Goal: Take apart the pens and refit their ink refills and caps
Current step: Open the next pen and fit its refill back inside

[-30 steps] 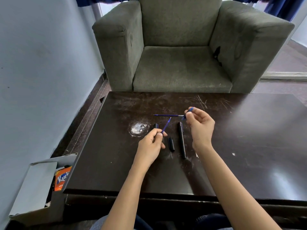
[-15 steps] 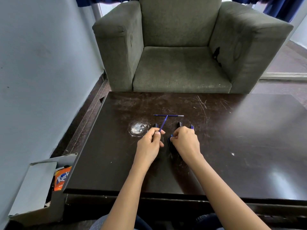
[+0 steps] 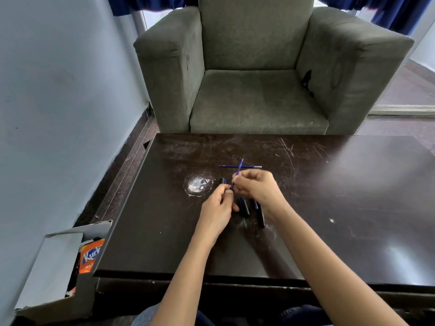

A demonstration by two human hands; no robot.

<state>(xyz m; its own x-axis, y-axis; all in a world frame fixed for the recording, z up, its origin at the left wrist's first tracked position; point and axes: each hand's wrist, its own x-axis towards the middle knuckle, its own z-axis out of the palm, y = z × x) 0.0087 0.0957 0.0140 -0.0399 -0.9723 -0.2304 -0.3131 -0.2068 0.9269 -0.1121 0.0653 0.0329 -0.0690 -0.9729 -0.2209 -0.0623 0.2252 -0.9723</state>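
Now the right hand (image 3: 256, 189) has lifted off the table (image 3: 341, 208) and pinches the refill (image 3: 239, 169) beside the left hand (image 3: 219, 204), which grips the barrel (image 3: 222, 180), so refitting looks underway; a second refill (image 3: 253, 166) lies just beyond them, cap (image 3: 244, 208) and pen (image 3: 261, 216) under the right wrist.

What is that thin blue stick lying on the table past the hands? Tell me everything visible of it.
It is a thin blue ink refill, a straight plastic-looking rod, blue along most of its length with a pale grey right end. It lies flat and crosswise on the dark scratched table, touched by neither hand. A second blue refill, pinched by the right hand while the left hand grips a black pen barrel, crosses it in the picture; whether they touch cannot be told.
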